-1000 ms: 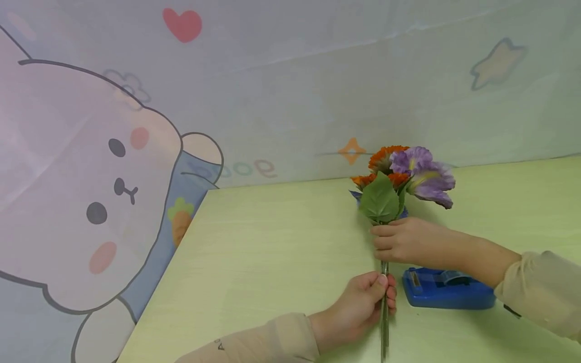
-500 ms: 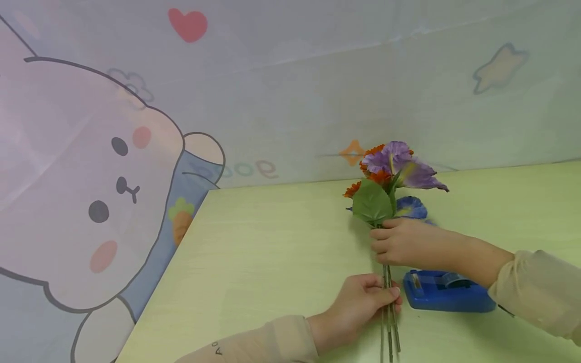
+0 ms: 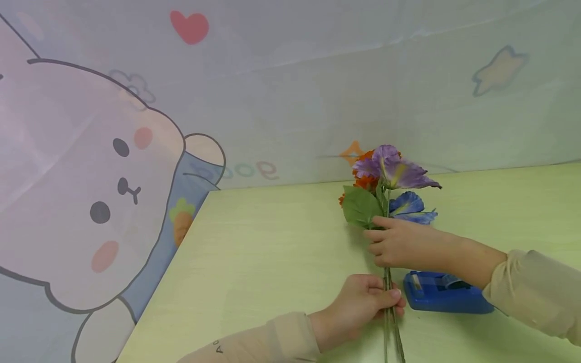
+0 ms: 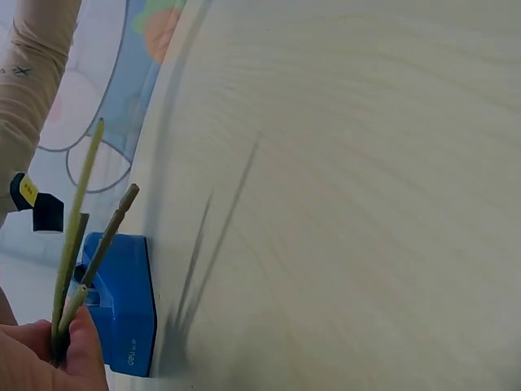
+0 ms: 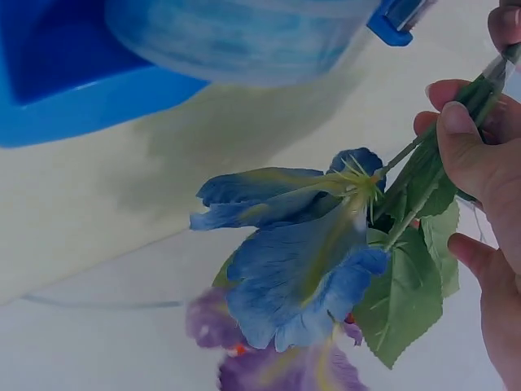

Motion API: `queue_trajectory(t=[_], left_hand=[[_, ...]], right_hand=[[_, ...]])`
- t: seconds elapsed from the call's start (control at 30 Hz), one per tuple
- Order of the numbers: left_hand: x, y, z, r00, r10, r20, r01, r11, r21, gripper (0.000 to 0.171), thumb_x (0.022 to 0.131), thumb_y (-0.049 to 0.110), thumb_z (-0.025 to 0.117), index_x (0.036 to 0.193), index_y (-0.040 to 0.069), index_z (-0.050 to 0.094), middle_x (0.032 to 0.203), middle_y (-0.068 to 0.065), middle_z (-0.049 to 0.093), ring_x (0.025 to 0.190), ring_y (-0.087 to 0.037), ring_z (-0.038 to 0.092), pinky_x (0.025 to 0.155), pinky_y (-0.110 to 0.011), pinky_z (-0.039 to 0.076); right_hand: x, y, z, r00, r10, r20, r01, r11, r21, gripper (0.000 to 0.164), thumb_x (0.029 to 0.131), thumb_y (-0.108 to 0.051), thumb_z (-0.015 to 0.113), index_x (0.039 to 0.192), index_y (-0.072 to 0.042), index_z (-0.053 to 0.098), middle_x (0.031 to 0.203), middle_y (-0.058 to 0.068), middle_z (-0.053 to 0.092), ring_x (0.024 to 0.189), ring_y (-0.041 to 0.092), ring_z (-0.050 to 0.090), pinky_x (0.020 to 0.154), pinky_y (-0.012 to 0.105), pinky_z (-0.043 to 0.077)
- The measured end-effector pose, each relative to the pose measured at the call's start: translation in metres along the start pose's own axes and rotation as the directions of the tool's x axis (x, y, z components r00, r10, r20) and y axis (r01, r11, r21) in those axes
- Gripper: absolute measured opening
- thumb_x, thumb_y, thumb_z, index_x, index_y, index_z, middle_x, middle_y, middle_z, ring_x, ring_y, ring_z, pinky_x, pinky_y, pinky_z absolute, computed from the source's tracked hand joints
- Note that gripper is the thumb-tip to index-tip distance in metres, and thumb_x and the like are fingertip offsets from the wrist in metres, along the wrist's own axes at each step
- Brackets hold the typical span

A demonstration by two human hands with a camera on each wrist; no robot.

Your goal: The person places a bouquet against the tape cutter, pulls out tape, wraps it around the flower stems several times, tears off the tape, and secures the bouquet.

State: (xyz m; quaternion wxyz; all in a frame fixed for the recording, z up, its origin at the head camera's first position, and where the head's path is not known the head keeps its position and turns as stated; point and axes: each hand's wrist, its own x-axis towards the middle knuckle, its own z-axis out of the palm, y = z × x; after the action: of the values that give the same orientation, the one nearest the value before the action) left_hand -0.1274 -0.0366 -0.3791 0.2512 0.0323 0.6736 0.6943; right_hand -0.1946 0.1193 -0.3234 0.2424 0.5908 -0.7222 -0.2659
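My right hand [image 3: 410,244] grips a bunch of artificial flowers just under the blooms. Below it, my left hand [image 3: 363,305] pinches the thin green stems [image 4: 69,261] between thumb and fingers; in the left wrist view their cut ends stick out past that hand. A purple flower [image 3: 401,172] tops the bunch, with orange flowers [image 3: 366,182] partly hidden behind it. The blue flower [image 5: 301,261] hangs lower on the right side, and a broad green leaf [image 3: 360,205] spreads on the left. Right fingers cover part of the stems in the head view.
A blue tape dispenser [image 3: 447,298] stands on the pale green table [image 3: 254,242], close beside the stems and under the right forearm. Its clear tape roll [image 5: 236,37] shows large in the right wrist view. Behind the table hangs a printed cloth [image 3: 290,91].
The bunch has turned in my hands: purple and orange blooms and the leaf shifted left, and the blue flower came into view on the right. My left thumb slid across the stems.
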Motion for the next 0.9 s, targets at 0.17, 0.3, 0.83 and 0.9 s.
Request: queue_trajectory(t=[0.17, 0.3, 0.83, 0.9], left_hand=[[-0.0001, -0.0019, -0.0022, 0.999, 0.002, 0.05, -0.003, 1.0, 0.022, 0.016, 0.092, -0.001, 0.054, 0.094, -0.016, 0.061, 0.091, -0.025, 0.067, 0.079, -0.021, 0.068, 0.075, -0.029, 0.054], [0.0, -0.0019, -0.0015, 0.996, 0.007, 0.085, -0.009, 1.0, 0.025, 0.018, 0.094, 0.0, 0.05, 0.096, -0.015, 0.059, 0.096, -0.027, 0.065, 0.087, -0.026, 0.067, 0.078, -0.029, 0.053], [-0.0044, -0.0015, -0.0069, 0.987, -0.017, 0.162, 0.029, 0.997, -0.074, 0.017, 0.097, 0.001, 0.043, 0.106, -0.009, 0.053, 0.11, -0.031, 0.06, 0.101, -0.028, 0.063, 0.084, -0.029, 0.05], [-0.0042, -0.0014, -0.0076, 0.985, -0.025, 0.172, 0.04, 0.996, -0.083, 0.018, 0.098, 0.002, 0.042, 0.108, -0.009, 0.052, 0.111, -0.031, 0.059, 0.102, -0.027, 0.062, 0.082, -0.026, 0.05]], right_hand=[[-0.0013, -0.0009, -0.0016, 0.999, 0.006, 0.041, -0.007, 1.0, 0.013, 0.03, 0.062, -0.019, 0.084, 0.084, -0.031, 0.068, 0.093, -0.013, 0.063, 0.111, 0.013, 0.05, 0.097, 0.039, 0.038], [-0.004, -0.0001, -0.0028, 0.998, 0.015, 0.062, -0.016, 1.0, 0.019, 0.031, 0.062, -0.019, 0.083, 0.087, -0.03, 0.068, 0.101, -0.013, 0.064, 0.117, 0.013, 0.049, 0.098, 0.04, 0.039], [-0.0054, 0.0037, -0.0047, 0.997, 0.073, 0.034, -0.078, 0.982, 0.172, 0.036, 0.065, -0.011, 0.082, 0.092, -0.028, 0.066, 0.114, -0.007, 0.063, 0.119, 0.02, 0.051, 0.097, 0.046, 0.04], [-0.0062, 0.004, -0.0038, 0.997, 0.08, 0.017, -0.081, 0.979, 0.189, 0.039, 0.064, -0.009, 0.082, 0.094, -0.028, 0.066, 0.113, -0.007, 0.063, 0.118, 0.021, 0.051, 0.096, 0.047, 0.041]])
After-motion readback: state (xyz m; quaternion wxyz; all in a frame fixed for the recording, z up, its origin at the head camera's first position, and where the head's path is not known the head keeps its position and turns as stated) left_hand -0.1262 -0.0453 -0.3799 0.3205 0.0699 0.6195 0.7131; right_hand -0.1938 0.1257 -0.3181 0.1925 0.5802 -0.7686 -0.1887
